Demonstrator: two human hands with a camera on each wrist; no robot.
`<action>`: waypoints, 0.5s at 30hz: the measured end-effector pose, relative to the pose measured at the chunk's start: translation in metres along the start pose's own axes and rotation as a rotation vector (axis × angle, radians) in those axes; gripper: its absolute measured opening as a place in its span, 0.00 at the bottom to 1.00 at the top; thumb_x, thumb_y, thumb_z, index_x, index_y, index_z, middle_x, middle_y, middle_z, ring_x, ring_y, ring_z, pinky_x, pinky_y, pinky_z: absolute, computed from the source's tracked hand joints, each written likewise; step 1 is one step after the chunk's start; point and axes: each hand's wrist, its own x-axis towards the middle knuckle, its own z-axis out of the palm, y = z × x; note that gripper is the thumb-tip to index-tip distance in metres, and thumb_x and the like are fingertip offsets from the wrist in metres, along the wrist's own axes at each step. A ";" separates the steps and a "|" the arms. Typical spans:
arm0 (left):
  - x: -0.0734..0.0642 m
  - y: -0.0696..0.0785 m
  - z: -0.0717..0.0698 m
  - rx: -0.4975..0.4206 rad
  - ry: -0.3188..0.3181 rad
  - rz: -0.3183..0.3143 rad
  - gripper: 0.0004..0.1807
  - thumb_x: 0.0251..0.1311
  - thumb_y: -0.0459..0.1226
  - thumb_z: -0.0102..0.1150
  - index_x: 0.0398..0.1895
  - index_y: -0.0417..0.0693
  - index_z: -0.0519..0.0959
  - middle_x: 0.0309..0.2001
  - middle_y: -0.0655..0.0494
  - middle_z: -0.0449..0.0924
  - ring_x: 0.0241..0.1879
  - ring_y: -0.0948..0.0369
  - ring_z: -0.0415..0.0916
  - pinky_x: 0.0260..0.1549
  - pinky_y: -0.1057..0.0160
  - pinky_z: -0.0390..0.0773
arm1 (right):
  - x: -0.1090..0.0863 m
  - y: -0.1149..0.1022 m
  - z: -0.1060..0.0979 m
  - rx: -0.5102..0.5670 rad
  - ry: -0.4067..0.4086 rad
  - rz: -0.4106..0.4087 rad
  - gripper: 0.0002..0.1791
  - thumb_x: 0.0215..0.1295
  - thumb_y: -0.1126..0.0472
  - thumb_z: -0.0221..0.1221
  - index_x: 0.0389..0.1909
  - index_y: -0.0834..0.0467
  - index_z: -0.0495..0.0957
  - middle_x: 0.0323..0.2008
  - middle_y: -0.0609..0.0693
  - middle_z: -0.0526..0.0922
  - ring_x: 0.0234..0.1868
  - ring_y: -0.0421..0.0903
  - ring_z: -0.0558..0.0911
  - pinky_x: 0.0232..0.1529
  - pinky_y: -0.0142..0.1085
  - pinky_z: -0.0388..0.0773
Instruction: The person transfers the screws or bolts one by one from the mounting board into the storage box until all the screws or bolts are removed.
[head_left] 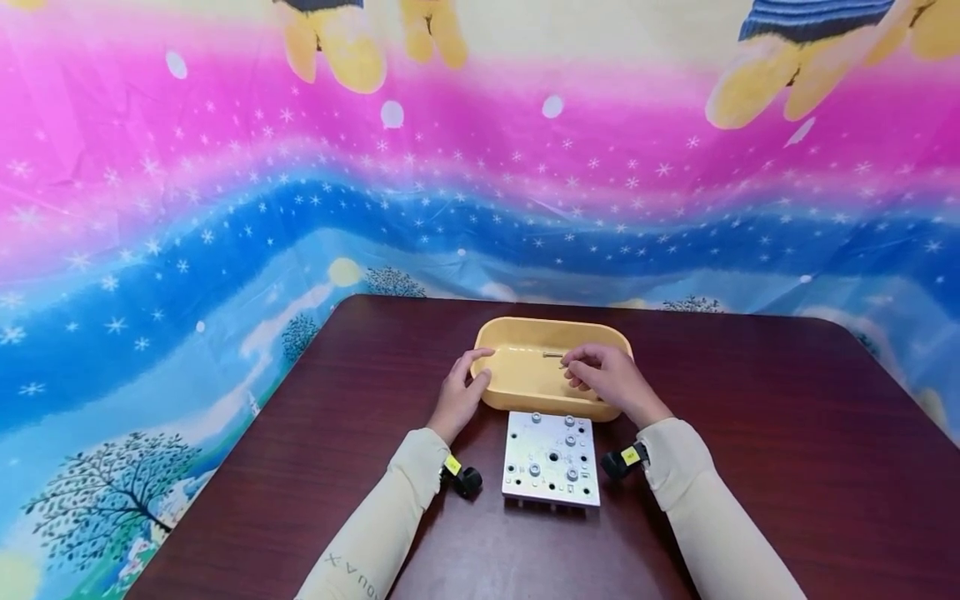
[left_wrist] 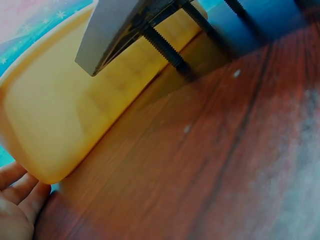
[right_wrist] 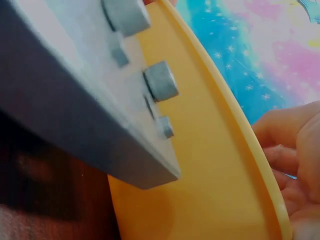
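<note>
A yellow plastic tray [head_left: 517, 379] stands on the table, its far wall toward the backdrop. My left hand [head_left: 459, 394] holds the tray's left end, index finger and thumb at the rim; in the left wrist view its other fingers [left_wrist: 25, 192] lie against the outer wall. Over the tray's right part, my right hand [head_left: 609, 379] pinches a small screw [head_left: 553, 355] at its fingertips, the shank pointing left. Just in front of the tray is a silver metal plate [head_left: 551, 450] with several holes and socket-head bolts, partly hidden in both wrist views.
Threaded bolt shanks [left_wrist: 162, 46] project below the plate and hold it above the dark wooden table [head_left: 375, 367]. A black wrist camera [head_left: 465, 481] sits on the left cuff, another wrist camera [head_left: 621, 461] on the right. Behind the table hangs a printed cloth [head_left: 480, 217].
</note>
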 end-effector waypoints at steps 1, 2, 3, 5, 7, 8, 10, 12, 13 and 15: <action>0.000 0.000 -0.001 0.000 0.000 -0.004 0.17 0.65 0.40 0.52 0.57 0.61 0.76 0.61 0.58 0.70 0.62 0.60 0.64 0.58 0.53 0.68 | 0.001 0.000 0.000 0.007 -0.015 0.011 0.10 0.69 0.66 0.54 0.44 0.67 0.79 0.37 0.66 0.82 0.34 0.53 0.82 0.31 0.35 0.80; 0.001 0.001 -0.001 0.002 0.000 -0.009 0.17 0.65 0.40 0.52 0.57 0.61 0.76 0.61 0.59 0.70 0.62 0.60 0.65 0.58 0.53 0.68 | 0.002 -0.001 0.000 0.012 -0.029 0.021 0.11 0.69 0.66 0.54 0.45 0.68 0.79 0.38 0.66 0.82 0.35 0.54 0.82 0.32 0.36 0.81; 0.001 0.001 -0.001 0.004 0.000 -0.012 0.17 0.65 0.40 0.52 0.57 0.61 0.76 0.61 0.59 0.70 0.62 0.61 0.65 0.58 0.54 0.68 | 0.003 -0.001 0.000 0.017 -0.040 0.031 0.11 0.69 0.67 0.53 0.45 0.69 0.79 0.38 0.67 0.82 0.35 0.54 0.82 0.33 0.36 0.81; 0.002 0.002 -0.001 0.001 -0.001 -0.006 0.17 0.65 0.40 0.52 0.57 0.62 0.76 0.61 0.59 0.70 0.62 0.61 0.65 0.58 0.54 0.69 | 0.003 -0.002 0.000 -0.004 -0.049 0.040 0.11 0.69 0.68 0.54 0.45 0.70 0.78 0.37 0.66 0.82 0.34 0.53 0.83 0.34 0.37 0.82; 0.003 0.003 0.000 -0.004 0.003 0.004 0.17 0.65 0.40 0.52 0.56 0.63 0.76 0.61 0.60 0.71 0.62 0.61 0.65 0.58 0.54 0.69 | 0.004 -0.003 -0.001 -0.046 -0.050 0.034 0.10 0.67 0.68 0.55 0.45 0.69 0.78 0.35 0.64 0.83 0.33 0.50 0.83 0.34 0.38 0.82; 0.003 0.004 0.000 -0.007 0.004 0.007 0.17 0.65 0.40 0.52 0.56 0.63 0.76 0.61 0.60 0.71 0.62 0.61 0.65 0.58 0.53 0.69 | 0.004 -0.003 -0.001 -0.066 -0.052 0.031 0.10 0.67 0.67 0.56 0.44 0.69 0.79 0.34 0.63 0.83 0.32 0.50 0.84 0.34 0.38 0.82; 0.003 0.004 -0.001 -0.015 0.005 0.005 0.17 0.65 0.39 0.52 0.56 0.64 0.76 0.61 0.60 0.70 0.62 0.60 0.64 0.58 0.53 0.68 | 0.004 -0.003 0.000 -0.117 -0.054 0.027 0.09 0.65 0.66 0.58 0.43 0.67 0.80 0.32 0.59 0.84 0.30 0.48 0.83 0.33 0.38 0.81; 0.002 0.003 -0.001 -0.013 0.001 -0.008 0.17 0.65 0.39 0.52 0.56 0.64 0.76 0.61 0.60 0.70 0.62 0.61 0.64 0.58 0.53 0.68 | 0.005 -0.002 0.000 -0.145 -0.061 0.030 0.08 0.64 0.66 0.59 0.42 0.65 0.81 0.31 0.58 0.84 0.30 0.46 0.83 0.33 0.37 0.81; 0.002 0.003 -0.001 -0.012 0.000 -0.012 0.17 0.66 0.39 0.52 0.57 0.63 0.76 0.61 0.60 0.70 0.62 0.60 0.64 0.58 0.53 0.68 | 0.005 -0.001 0.001 -0.155 -0.064 0.033 0.08 0.64 0.65 0.59 0.41 0.65 0.81 0.31 0.57 0.85 0.30 0.46 0.83 0.33 0.37 0.81; 0.001 0.001 -0.001 -0.009 -0.001 -0.018 0.17 0.66 0.39 0.52 0.57 0.63 0.76 0.60 0.60 0.70 0.62 0.60 0.65 0.58 0.53 0.68 | 0.004 0.000 0.002 -0.165 -0.065 0.042 0.08 0.64 0.65 0.60 0.41 0.64 0.81 0.31 0.56 0.85 0.30 0.46 0.83 0.33 0.37 0.80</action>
